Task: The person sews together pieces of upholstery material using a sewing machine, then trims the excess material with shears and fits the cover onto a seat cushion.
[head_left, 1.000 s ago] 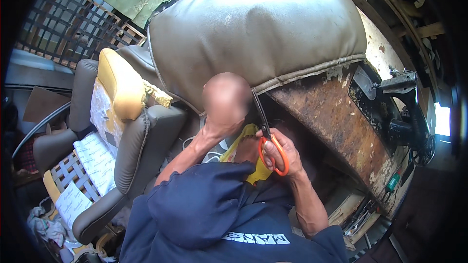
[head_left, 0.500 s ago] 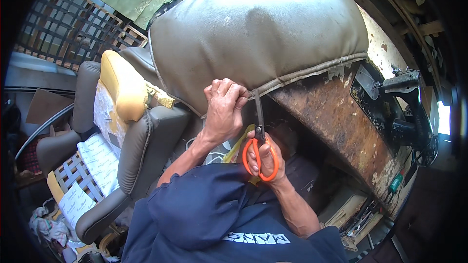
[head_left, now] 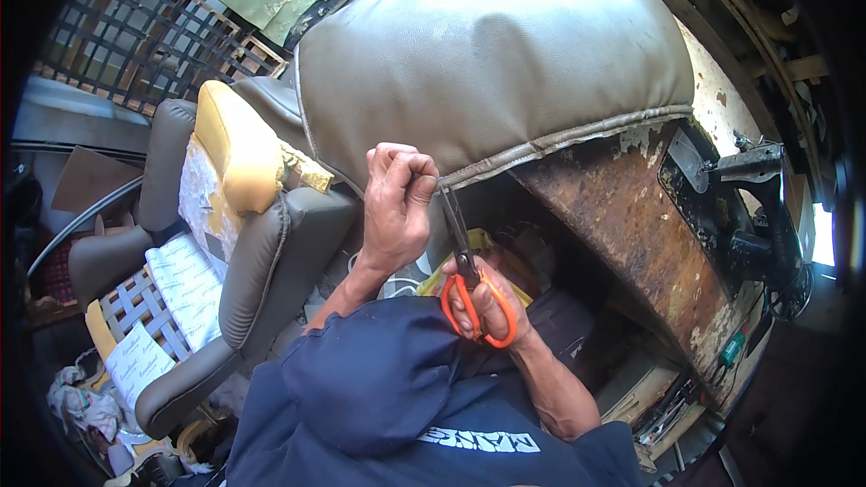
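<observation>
Now left hand (head_left: 397, 203) fisted, pinching the cushion (head_left: 492, 54) seam edge; right hand (head_left: 492, 307) gripping orange scissors (head_left: 465, 275), blades up at that seam, just right of the left fist. Step looks like cutting stitching; next needs seam kept taut. Left: white printed sheets (head_left: 185, 284) on chair (head_left: 262, 252).

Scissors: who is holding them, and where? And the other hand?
The right hand holds the scissors by their orange handles. The left hand pinches the lower edge of the grey cushion cover.
</observation>
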The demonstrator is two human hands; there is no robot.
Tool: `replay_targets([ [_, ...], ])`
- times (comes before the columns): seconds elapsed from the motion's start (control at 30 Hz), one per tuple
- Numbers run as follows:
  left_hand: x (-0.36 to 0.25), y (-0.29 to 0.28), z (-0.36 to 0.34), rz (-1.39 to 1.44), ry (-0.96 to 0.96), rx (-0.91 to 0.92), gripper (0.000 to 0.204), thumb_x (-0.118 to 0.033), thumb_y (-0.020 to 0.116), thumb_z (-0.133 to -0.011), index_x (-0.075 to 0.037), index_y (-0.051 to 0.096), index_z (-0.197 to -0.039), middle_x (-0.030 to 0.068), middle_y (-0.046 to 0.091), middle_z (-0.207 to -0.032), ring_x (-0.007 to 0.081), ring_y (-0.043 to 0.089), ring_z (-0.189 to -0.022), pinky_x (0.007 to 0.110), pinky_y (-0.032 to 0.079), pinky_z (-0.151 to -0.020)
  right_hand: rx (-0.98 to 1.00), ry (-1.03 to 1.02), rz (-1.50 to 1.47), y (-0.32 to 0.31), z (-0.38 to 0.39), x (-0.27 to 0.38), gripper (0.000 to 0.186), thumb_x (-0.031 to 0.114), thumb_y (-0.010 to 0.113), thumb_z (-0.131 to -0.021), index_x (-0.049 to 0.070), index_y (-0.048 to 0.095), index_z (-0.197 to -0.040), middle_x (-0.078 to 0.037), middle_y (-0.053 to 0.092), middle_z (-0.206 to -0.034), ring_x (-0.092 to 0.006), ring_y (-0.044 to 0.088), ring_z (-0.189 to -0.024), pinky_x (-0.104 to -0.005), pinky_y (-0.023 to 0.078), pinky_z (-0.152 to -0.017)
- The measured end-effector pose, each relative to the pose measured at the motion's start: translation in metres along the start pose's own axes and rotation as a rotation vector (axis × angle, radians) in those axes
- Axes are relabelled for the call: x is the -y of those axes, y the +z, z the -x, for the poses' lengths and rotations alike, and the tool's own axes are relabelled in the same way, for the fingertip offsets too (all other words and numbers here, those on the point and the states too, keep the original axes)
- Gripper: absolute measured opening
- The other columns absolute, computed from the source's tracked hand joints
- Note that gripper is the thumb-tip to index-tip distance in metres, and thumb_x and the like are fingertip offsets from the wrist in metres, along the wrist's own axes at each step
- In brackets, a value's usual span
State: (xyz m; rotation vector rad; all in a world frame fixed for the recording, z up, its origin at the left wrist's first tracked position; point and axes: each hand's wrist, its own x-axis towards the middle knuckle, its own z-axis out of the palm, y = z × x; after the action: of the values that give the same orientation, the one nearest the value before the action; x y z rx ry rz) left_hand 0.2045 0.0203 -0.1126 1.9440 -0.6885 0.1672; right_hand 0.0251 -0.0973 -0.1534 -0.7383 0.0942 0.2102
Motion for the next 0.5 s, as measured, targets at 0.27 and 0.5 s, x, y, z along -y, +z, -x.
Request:
replay_targets([
  [0.27,0.000,-0.006,0.001,0.028,0.016,0.071,0.009,-0.001,0.070,-0.089,-0.004,0.063,-0.094,0.0105,0.056,-0.096,0.0302,0.051,-0.097,0.041,0.043,-0.088,-0.042,0.065,-0.071,0.004,-0.008,0.007,0.082,0.067,0.063,-0.096,0.003,0.048,-0.145,0.000,0.051,-0.081,-0.0061,0.050,-0.053,-0.0208,0.045,-0.045],
  [0.5,0.003,-0.013,-0.001,0.070,0.127,0.165,0.009,-0.005,0.068,-0.091,-0.004,0.059,-0.091,0.0104,0.053,-0.096,0.0295,0.050,-0.097,0.040,0.043,-0.090,-0.046,0.046,0.099,-0.007,0.001,0.009,0.085,0.067,0.068,-0.093,0.003,0.051,-0.146,0.003,0.049,-0.080,-0.0040,0.049,-0.055,-0.0192,0.043,-0.047],
])
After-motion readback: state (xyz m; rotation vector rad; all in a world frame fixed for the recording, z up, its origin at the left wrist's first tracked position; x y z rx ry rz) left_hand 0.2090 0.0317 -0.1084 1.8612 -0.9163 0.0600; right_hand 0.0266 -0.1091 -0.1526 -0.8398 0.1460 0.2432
